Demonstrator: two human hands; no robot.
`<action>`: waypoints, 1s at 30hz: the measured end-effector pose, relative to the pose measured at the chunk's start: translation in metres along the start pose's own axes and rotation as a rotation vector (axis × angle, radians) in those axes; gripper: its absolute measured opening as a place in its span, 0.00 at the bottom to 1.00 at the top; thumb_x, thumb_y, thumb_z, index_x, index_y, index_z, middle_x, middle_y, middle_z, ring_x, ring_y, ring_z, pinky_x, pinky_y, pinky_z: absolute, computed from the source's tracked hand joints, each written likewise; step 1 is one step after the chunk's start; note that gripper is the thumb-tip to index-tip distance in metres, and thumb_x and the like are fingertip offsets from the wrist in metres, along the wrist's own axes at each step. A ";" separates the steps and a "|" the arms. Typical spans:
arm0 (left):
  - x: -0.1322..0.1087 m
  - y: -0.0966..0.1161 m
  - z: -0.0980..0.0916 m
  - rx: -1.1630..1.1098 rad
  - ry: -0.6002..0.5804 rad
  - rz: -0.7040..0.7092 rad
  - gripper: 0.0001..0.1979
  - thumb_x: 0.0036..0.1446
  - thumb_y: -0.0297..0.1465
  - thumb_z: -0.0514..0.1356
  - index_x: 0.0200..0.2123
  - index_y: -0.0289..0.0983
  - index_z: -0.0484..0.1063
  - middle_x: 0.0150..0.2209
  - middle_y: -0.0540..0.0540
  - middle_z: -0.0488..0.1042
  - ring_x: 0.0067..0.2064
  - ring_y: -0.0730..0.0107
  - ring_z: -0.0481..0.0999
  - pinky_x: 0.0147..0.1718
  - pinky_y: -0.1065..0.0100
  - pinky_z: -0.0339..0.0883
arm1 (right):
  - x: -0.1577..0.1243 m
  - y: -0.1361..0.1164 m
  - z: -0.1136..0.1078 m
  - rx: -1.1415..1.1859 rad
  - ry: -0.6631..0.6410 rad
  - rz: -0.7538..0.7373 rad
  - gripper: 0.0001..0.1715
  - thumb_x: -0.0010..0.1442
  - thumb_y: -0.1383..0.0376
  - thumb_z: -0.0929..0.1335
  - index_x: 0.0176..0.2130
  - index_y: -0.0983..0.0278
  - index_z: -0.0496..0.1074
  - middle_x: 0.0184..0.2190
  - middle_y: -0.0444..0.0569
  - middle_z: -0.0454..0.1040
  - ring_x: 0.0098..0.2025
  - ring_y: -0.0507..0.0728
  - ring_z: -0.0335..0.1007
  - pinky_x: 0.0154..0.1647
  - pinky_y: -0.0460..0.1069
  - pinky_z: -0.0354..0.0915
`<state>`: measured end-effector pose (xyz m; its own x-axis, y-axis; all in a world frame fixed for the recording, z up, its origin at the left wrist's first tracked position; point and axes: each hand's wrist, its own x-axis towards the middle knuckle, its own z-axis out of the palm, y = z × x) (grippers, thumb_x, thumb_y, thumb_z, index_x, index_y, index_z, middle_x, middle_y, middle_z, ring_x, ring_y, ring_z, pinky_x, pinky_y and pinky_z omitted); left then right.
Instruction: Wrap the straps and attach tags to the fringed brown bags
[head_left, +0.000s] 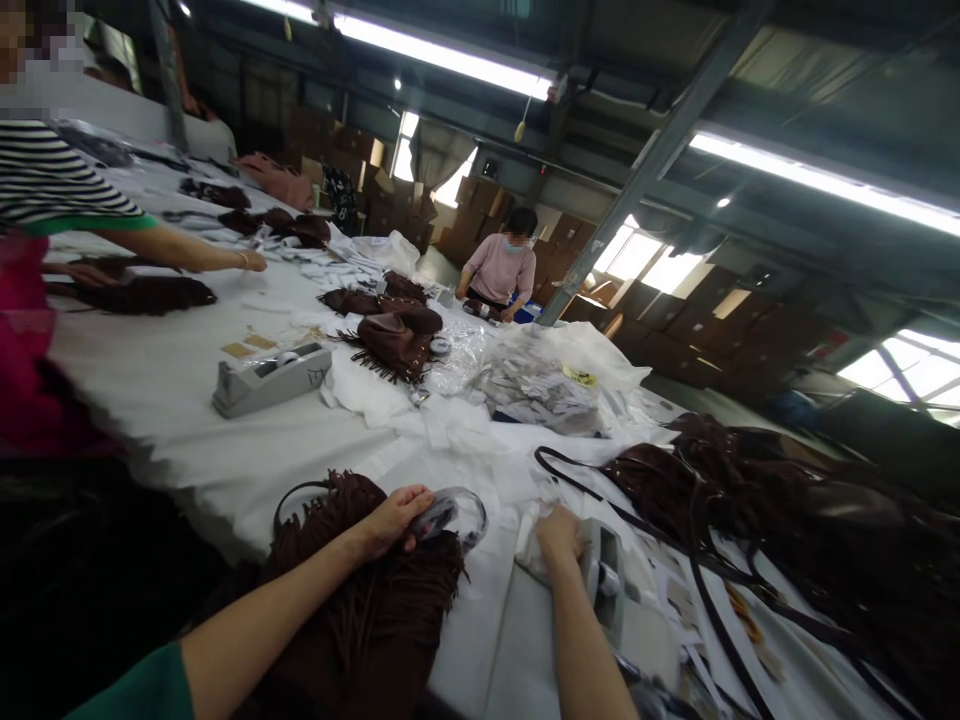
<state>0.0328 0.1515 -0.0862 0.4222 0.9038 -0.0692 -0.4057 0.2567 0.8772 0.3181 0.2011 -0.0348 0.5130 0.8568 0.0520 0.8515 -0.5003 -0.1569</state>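
Note:
A dark brown fringed bag (367, 610) lies at the table's near edge in front of me. My left hand (401, 515) is closed around its handle (469, 515), which looks wrapped in clear film. Another thin loop of the bag's strap (296, 490) arches up on the left. To the right, my right hand (560, 535) has its fingers curled down over whitish wrapping material (529, 545), right beside a grey tape dispenser (606, 575). Its fingertips are hidden, so what they grip does not show.
Brown bags (750, 490) with long straps are heaped at right. Ahead lie a pile of white slips (536, 375), another tape dispenser (274, 377) and a fringed bag (397, 340). A co-worker in stripes (60, 180) reaches in from the left; another person (501, 265) works at the far side.

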 end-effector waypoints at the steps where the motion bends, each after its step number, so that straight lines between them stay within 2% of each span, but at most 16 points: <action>1: 0.001 0.000 -0.001 -0.005 0.003 0.002 0.21 0.52 0.48 0.60 0.31 0.35 0.64 0.21 0.53 0.67 0.16 0.80 0.60 0.10 0.79 0.55 | 0.000 -0.002 -0.001 -0.004 -0.007 -0.001 0.14 0.55 0.68 0.66 0.38 0.75 0.76 0.37 0.70 0.76 0.38 0.70 0.75 0.31 0.53 0.64; 3: 0.001 0.000 -0.002 -0.014 0.009 0.002 0.21 0.51 0.49 0.60 0.31 0.35 0.64 0.21 0.53 0.67 0.17 0.80 0.61 0.10 0.79 0.55 | -0.004 -0.007 -0.006 -0.004 0.003 -0.036 0.13 0.56 0.69 0.64 0.37 0.73 0.76 0.35 0.67 0.77 0.38 0.68 0.75 0.32 0.53 0.63; 5: 0.002 0.001 -0.003 -0.024 0.015 -0.002 0.21 0.51 0.48 0.61 0.31 0.35 0.65 0.21 0.52 0.68 0.17 0.80 0.62 0.10 0.79 0.55 | -0.015 -0.010 -0.012 0.005 0.036 -0.098 0.14 0.58 0.67 0.62 0.38 0.70 0.76 0.36 0.63 0.77 0.41 0.66 0.74 0.37 0.53 0.63; 8: 0.002 0.002 -0.004 -0.041 0.018 -0.008 0.21 0.51 0.48 0.61 0.31 0.34 0.65 0.21 0.52 0.68 0.17 0.80 0.62 0.10 0.79 0.55 | -0.049 -0.008 -0.009 0.047 0.165 -0.299 0.15 0.61 0.64 0.62 0.42 0.67 0.74 0.41 0.58 0.76 0.45 0.62 0.71 0.44 0.51 0.61; 11: 0.002 0.003 -0.004 -0.055 0.014 -0.009 0.21 0.51 0.48 0.61 0.30 0.34 0.66 0.21 0.52 0.68 0.16 0.81 0.61 0.09 0.79 0.54 | -0.094 0.004 0.014 0.084 0.316 -0.659 0.14 0.62 0.66 0.61 0.38 0.67 0.74 0.41 0.57 0.76 0.42 0.60 0.71 0.45 0.51 0.61; 13: 0.002 0.003 -0.005 -0.060 0.011 -0.008 0.21 0.51 0.47 0.61 0.31 0.34 0.66 0.21 0.52 0.68 0.15 0.81 0.60 0.09 0.79 0.53 | -0.120 0.012 0.035 0.091 0.284 -0.844 0.15 0.63 0.67 0.60 0.36 0.65 0.75 0.39 0.55 0.76 0.39 0.59 0.71 0.43 0.51 0.62; 15: 0.002 0.002 -0.005 -0.061 0.009 -0.006 0.20 0.52 0.47 0.61 0.31 0.34 0.66 0.21 0.52 0.68 0.15 0.81 0.60 0.09 0.79 0.53 | -0.136 0.017 0.053 0.122 0.190 -0.919 0.14 0.64 0.65 0.60 0.38 0.62 0.75 0.39 0.54 0.76 0.40 0.58 0.70 0.42 0.50 0.62; 18: 0.002 0.001 -0.006 -0.057 0.005 -0.002 0.20 0.52 0.47 0.60 0.32 0.34 0.66 0.20 0.52 0.68 0.15 0.82 0.60 0.09 0.79 0.53 | -0.144 0.017 0.066 0.216 0.089 -0.854 0.15 0.65 0.61 0.60 0.41 0.61 0.74 0.40 0.53 0.75 0.41 0.59 0.70 0.42 0.50 0.63; 24: 0.001 -0.001 -0.006 -0.046 0.005 0.008 0.21 0.51 0.48 0.61 0.32 0.33 0.66 0.21 0.52 0.68 0.15 0.81 0.60 0.10 0.78 0.54 | -0.134 0.004 0.063 0.289 -0.013 -0.463 0.17 0.60 0.59 0.64 0.43 0.67 0.74 0.31 0.54 0.76 0.34 0.59 0.71 0.36 0.49 0.62; 27: 0.002 -0.001 -0.006 -0.041 0.008 0.009 0.22 0.51 0.48 0.61 0.31 0.33 0.66 0.21 0.52 0.68 0.15 0.81 0.61 0.10 0.78 0.54 | -0.130 -0.003 0.058 0.288 -0.119 -0.395 0.14 0.59 0.60 0.64 0.38 0.65 0.75 0.29 0.51 0.76 0.32 0.58 0.72 0.33 0.48 0.60; 30: 0.002 -0.001 -0.006 -0.034 0.013 0.006 0.22 0.50 0.49 0.61 0.31 0.34 0.66 0.21 0.53 0.68 0.15 0.81 0.61 0.10 0.78 0.54 | -0.128 -0.006 0.056 0.311 -0.148 -0.376 0.15 0.57 0.59 0.64 0.33 0.65 0.76 0.28 0.52 0.77 0.32 0.58 0.73 0.31 0.47 0.59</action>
<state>0.0290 0.1549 -0.0905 0.4096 0.9096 -0.0702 -0.4353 0.2625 0.8612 0.2415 0.1011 -0.0962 0.1366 0.9903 0.0243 0.8902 -0.1120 -0.4417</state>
